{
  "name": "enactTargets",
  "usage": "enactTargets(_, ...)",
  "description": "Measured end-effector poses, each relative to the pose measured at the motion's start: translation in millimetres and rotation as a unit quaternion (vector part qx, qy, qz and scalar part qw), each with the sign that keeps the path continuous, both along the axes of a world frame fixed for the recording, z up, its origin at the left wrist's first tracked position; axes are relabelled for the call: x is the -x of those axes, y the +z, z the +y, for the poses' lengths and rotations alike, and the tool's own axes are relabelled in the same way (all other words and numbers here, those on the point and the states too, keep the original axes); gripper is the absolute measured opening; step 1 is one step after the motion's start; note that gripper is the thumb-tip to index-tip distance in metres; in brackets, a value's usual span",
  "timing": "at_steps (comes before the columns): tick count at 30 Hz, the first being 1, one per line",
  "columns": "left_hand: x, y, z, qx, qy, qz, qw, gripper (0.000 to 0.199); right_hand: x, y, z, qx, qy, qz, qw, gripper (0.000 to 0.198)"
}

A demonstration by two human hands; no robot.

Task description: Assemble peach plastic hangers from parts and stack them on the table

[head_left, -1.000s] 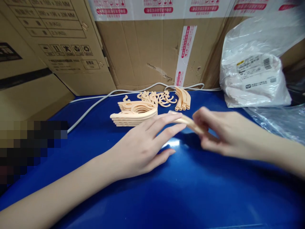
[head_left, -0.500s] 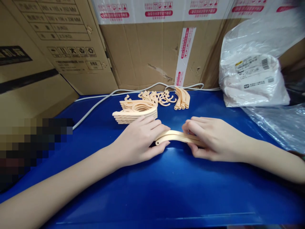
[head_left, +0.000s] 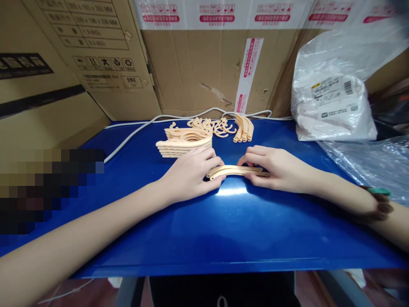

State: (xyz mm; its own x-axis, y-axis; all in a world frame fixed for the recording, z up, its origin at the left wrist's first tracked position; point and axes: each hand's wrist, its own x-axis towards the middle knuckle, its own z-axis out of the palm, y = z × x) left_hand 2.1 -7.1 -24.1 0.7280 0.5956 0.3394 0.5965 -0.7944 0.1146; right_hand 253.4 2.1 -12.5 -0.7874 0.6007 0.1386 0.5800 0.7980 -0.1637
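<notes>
Two beige curved plastic hanger arms [head_left: 234,170] lie side by side just above the blue tabletop, between my hands. My left hand [head_left: 193,175] pinches their left ends between thumb and fingers. At the other end, my right hand [head_left: 271,168] has its fingers closed round the right portion, with the tips showing near the palm. Behind my left hand sits a stack of beige hanger pieces [head_left: 183,147]. Loose beige hooks [head_left: 212,125] are heaped farther back, and a bundle of curved hanger arms [head_left: 243,128] lies to their right.
Cardboard boxes [head_left: 198,68] stand along the back and left. A white cable [head_left: 137,132] runs behind the parts. A white plastic package [head_left: 334,111] rests at the back right, with clear plastic wrap [head_left: 367,162] beside it. The blue table's front edge [head_left: 223,270] is visible.
The view has tilted down, so the table's front edge shows. My right hand's grip has shifted, leaving more of the hanger arms exposed, including their right ends.
</notes>
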Motion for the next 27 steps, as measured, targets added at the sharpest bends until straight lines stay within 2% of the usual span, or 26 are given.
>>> enactTargets(4, 0.6, -3.6, 0.4, 0.004, 0.018, -0.007, 1.000, 0.026, 1.2, 5.9, 3.3, -0.003, -0.004, 0.005, 1.000, 0.033)
enactTargets(9, 1.1, -4.8, -0.1, 0.003, 0.027, -0.007, 1.000, 0.027, 3.8, 19.6, 32.8, -0.143, -0.055, 0.007, 0.988, 0.039)
enactTargets(13, 2.7, -2.5, -1.2, 0.019, 0.031, -0.006, 0.999, 0.027, 10.1, 23.8, 72.7, -0.208, -0.093, -0.063, 0.972, 0.046)
enactTargets(16, 3.6, -0.8, -2.7, 0.035, 0.033, -0.007, 0.999, 0.027, 20.3, 19.1, 96.0, -0.208, -0.110, -0.121, 0.964, 0.054)
enactTargets(19, 3.6, -0.1, -3.8, 0.042, 0.034, -0.004, 0.999, 0.027, 31.5, 11.9, 106.7, -0.184, -0.113, -0.150, 0.965, 0.056)
enactTargets(27, 2.8, 0.4, -3.2, 0.045, 0.040, 0.002, 0.998, 0.027, 40.6, 2.3, 107.0, -0.208, -0.082, -0.098, 0.970, 0.035)
